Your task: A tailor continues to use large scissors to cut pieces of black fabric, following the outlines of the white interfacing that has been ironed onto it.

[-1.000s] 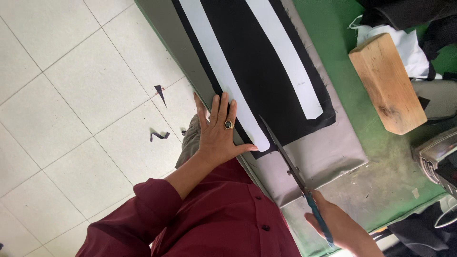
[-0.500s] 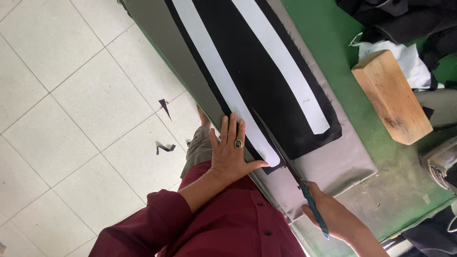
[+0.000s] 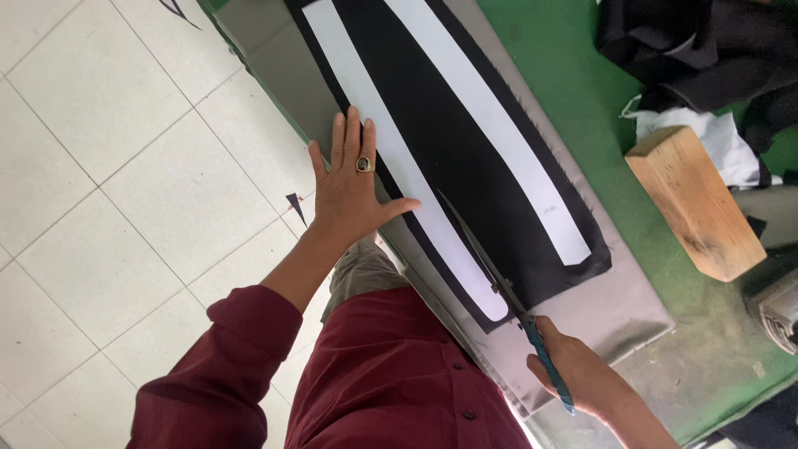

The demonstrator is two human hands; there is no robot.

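Black fabric (image 3: 465,158) with white pattern strips on a grey sheet, left hand (image 3: 349,187) pressed flat on it, fingers spread, right hand (image 3: 573,374) gripping scissors (image 3: 499,287), blades on the cloth

A wooden block (image 3: 694,202), light brown and oblong, lies tilted on the green table (image 3: 573,75) near its right side. Just beside the block's upper end a white cloth (image 3: 713,145) peeks out, and a heap of black garments (image 3: 698,50) is piled above it at the top right corner. A grey metal machine part (image 3: 777,308) shows at the right edge, below the block. To the left of the table stretches a floor of white tiles (image 3: 108,166) with small dark fabric scraps (image 3: 296,207) lying on it close to the table's edge
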